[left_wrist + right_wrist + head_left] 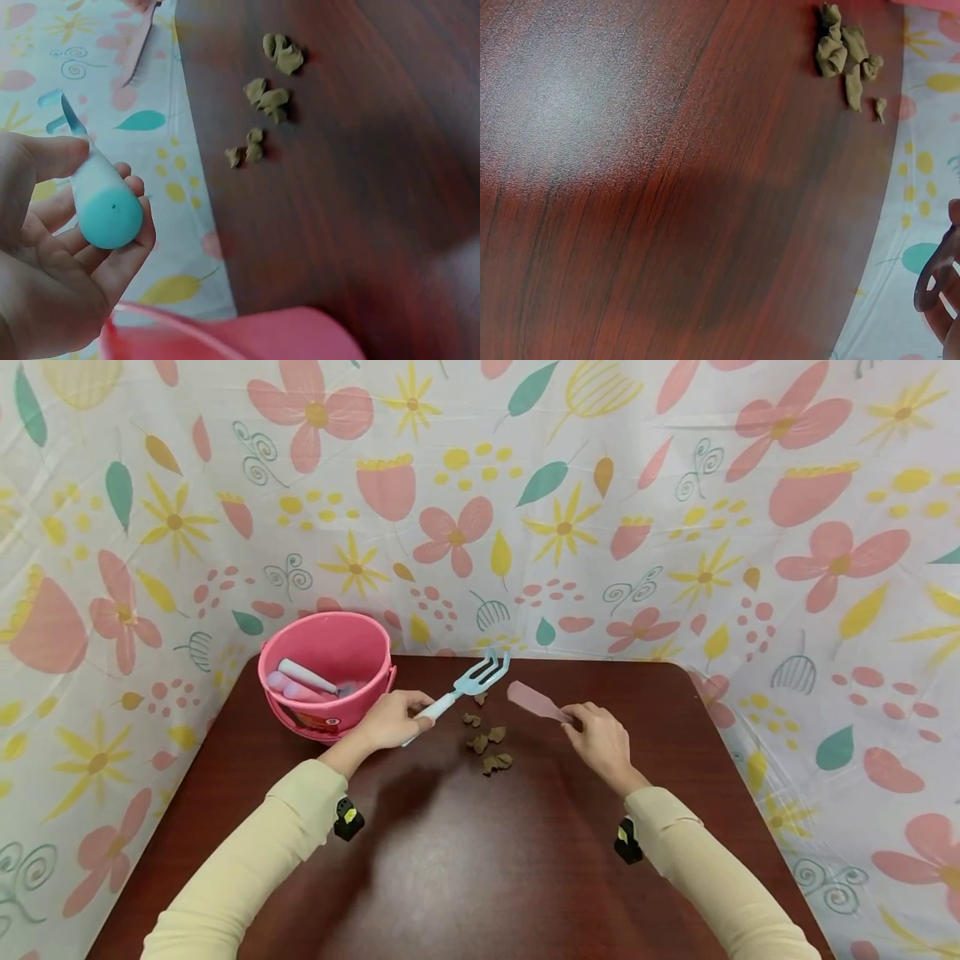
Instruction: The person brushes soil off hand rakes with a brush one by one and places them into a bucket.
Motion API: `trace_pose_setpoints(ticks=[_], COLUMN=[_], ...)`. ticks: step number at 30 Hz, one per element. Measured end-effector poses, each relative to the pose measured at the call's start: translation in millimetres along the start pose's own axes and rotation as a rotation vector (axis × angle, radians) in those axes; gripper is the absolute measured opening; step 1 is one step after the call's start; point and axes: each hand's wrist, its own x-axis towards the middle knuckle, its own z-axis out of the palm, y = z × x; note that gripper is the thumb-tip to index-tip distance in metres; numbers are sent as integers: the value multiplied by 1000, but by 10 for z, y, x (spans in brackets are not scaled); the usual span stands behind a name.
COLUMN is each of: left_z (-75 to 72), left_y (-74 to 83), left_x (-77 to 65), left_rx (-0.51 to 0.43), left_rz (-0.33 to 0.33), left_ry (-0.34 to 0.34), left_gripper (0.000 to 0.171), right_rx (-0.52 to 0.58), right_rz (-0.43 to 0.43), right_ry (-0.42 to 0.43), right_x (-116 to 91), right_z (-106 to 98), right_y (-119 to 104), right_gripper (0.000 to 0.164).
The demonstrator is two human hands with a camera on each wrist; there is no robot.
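My left hand [393, 720] grips the white handle of a light blue hand rake [482, 677], its tines held up over the far part of the table. The handle's rounded teal end [112, 219] faces the left wrist view. In my right hand [602, 743] is a pink flat-bladed tool [534, 700], its blade pointing left toward the rake. At the right wrist view's edge its dark handle [928, 289] shows a hole. Several crumpled brown clumps [497, 763] lie on the table between and below the two tools, apart from both.
A pink bucket [330, 639] stands at the table's far left, beside my left hand. Several white and pink-purple handles [303, 677] lie inside it. Floral cloth [457, 535] hangs behind and beside the dark brown table [480, 868].
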Motion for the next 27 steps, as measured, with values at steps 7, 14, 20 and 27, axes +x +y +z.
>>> trace_pose_setpoints(ticks=[7, 14, 20, 27], left_z=[-236, -477, -664, -901], left_y=[62, 115, 111, 20], left_x=[11, -26, -51, -58], left_rx=[122, 235, 291, 355], left_rz=[3, -49, -77, -107], left_ry=[16, 42, 60, 92], left_gripper=[24, 26, 26, 29], right_rx=[-3, 13, 9, 11], right_rz=[-7, -11, -17, -30], right_ry=[-40, -71, -76, -64], right_x=[-12, -10, -14, -13], right_z=[-5, -24, -34, -50], right_y=[19, -12, -26, -26], right_gripper=[24, 24, 24, 24])
